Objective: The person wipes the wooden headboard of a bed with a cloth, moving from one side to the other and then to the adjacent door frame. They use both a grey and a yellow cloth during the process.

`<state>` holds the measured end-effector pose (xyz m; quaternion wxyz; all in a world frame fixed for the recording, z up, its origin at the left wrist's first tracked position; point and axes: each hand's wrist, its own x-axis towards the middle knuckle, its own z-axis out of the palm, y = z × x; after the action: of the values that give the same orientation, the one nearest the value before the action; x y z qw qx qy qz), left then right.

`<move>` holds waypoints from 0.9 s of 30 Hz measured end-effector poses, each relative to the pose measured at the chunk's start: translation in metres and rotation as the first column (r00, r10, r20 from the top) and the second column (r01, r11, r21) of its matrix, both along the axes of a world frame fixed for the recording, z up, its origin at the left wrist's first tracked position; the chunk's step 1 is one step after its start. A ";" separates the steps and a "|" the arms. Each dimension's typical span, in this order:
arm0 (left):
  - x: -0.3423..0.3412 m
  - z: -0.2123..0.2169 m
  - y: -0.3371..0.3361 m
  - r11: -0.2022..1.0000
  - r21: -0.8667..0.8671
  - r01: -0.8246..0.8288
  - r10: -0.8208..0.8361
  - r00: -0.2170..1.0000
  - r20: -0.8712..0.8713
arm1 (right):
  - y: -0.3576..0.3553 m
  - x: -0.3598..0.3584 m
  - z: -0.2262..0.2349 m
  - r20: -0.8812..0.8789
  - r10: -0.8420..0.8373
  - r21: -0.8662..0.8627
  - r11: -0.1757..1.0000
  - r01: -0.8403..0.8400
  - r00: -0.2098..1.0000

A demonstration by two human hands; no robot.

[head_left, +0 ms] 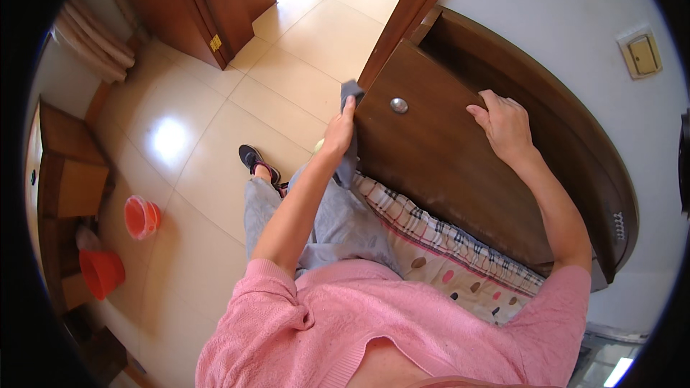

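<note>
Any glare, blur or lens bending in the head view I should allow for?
Head view: a bright glare spot on the tiled floor, more beside the brown door; the outer edge of the headboard bows, likely partly fisheye distortion; corners go black; the gray cloth in the left hand looks slightly blurred.

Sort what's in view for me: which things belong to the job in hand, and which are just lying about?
In the job, judging by the hands:
- grey cloth, held in the left hand
- brown wooden panel, right hand at its upper edge

Apparently just about:
- two red buckets on the floor
- patterned bedding
</note>
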<state>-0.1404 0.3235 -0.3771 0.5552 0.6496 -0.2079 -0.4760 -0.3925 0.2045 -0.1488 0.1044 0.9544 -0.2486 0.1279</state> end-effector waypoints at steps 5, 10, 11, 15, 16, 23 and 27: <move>-0.037 0.123 -0.012 0.862 -0.501 -0.079 0.286 0.892 0.351 | 0.001 -0.005 0.000 -0.015 -0.022 -0.013 1.000 0.022 1.000; -0.065 0.129 -0.007 0.902 -0.409 0.135 0.353 0.313 0.882 | -0.001 -0.002 -0.002 -0.027 -0.009 -0.037 0.999 0.008 1.000; -0.064 0.114 -0.004 0.908 -0.401 0.126 0.344 0.323 0.882 | 0.000 -0.001 -0.002 -0.037 -0.013 -0.041 0.999 0.012 0.999; -0.062 0.047 0.013 0.904 -0.426 0.019 0.362 0.496 0.789 | 0.004 -0.001 0.000 -0.018 -0.017 -0.033 0.999 0.016 1.000; -0.061 0.026 0.018 0.923 -0.383 -0.036 0.337 0.560 0.757 | 0.004 0.000 0.000 -0.015 -0.016 -0.032 0.999 0.015 1.000; -0.042 0.048 0.011 0.916 -0.329 -0.228 0.360 0.829 0.428 | 0.005 0.002 0.002 -0.016 -0.015 -0.043 0.999 0.014 1.000; -0.050 0.118 -0.022 0.831 -0.537 -0.144 0.437 0.766 0.471 | 0.003 0.000 -0.002 -0.013 -0.019 -0.047 0.999 0.019 1.000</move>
<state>-0.1901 0.3014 -0.2591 0.6749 0.6322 -0.3681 -0.0964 -0.3926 0.2077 -0.1503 0.1297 0.9502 -0.2538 0.1262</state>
